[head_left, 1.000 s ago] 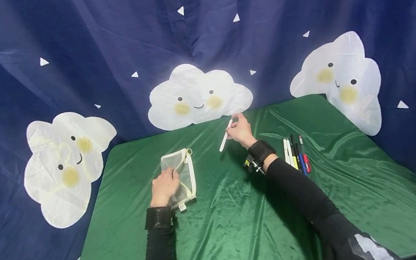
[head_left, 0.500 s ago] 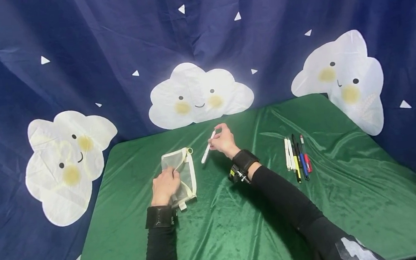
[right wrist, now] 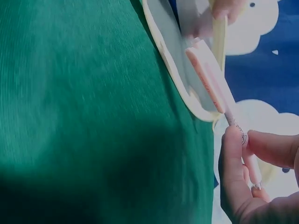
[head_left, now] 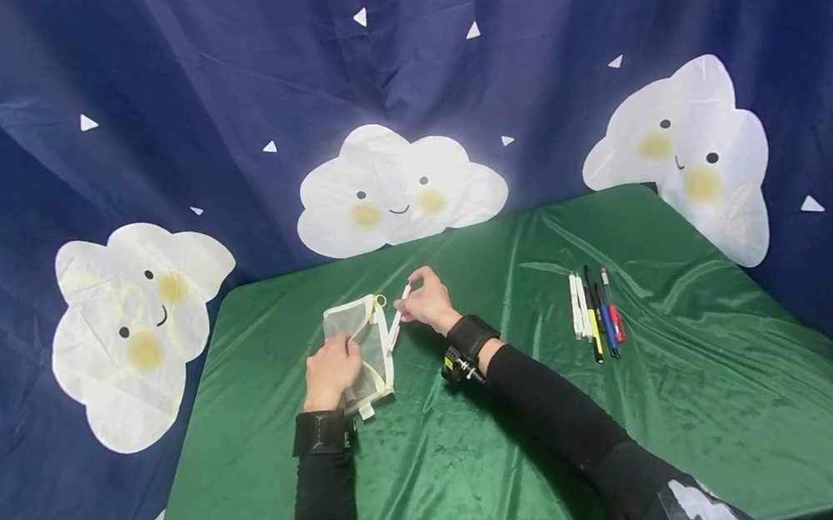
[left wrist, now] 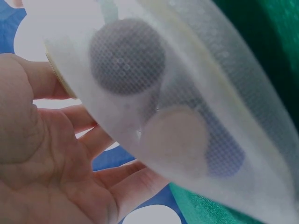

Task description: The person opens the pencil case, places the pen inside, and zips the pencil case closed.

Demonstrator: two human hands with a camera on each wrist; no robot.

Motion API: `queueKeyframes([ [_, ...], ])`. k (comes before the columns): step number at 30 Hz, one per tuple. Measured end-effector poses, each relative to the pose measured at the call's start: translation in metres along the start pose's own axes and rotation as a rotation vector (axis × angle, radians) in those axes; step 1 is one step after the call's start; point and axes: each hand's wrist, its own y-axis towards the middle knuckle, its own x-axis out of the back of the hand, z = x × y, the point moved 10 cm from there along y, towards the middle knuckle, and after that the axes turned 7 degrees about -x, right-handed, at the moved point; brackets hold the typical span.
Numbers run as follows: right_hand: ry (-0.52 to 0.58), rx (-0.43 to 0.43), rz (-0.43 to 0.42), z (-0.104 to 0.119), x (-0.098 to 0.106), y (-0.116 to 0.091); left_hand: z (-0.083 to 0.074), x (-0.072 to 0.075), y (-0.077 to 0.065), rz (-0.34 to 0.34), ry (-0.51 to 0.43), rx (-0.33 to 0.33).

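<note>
Head view: right hand (head_left: 426, 302) pinches a white pen (head_left: 395, 329) between thumb and fingers; pen slants down from the fingertips toward the left hand (head_left: 333, 373), lower end at the right edge of the mesh pouch (head_left: 373, 349), contact unclear. Half a second ago pen and right hand were farther right, apart from the pouch; a second ago, farther still. Left hand grips the pouch, same spot as before; pouch unmoved, spread ahead and right of its fingers. Other pens (head_left: 592, 314) lie well right of the right hand's fingers on green cloth (head_left: 497, 470), unchanged.
</note>
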Motion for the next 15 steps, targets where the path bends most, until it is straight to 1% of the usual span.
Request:
queueKeyframes([
  [8,-0.081,-0.001,0.007,-0.005,-0.022,-0.006,0.002,-0.003,0.001,0.011,0.0,0.016],
  [15,-0.141,-0.034,0.033,-0.011,-0.042,-0.01,0.002,-0.001,0.001,-0.009,0.008,0.016],
])
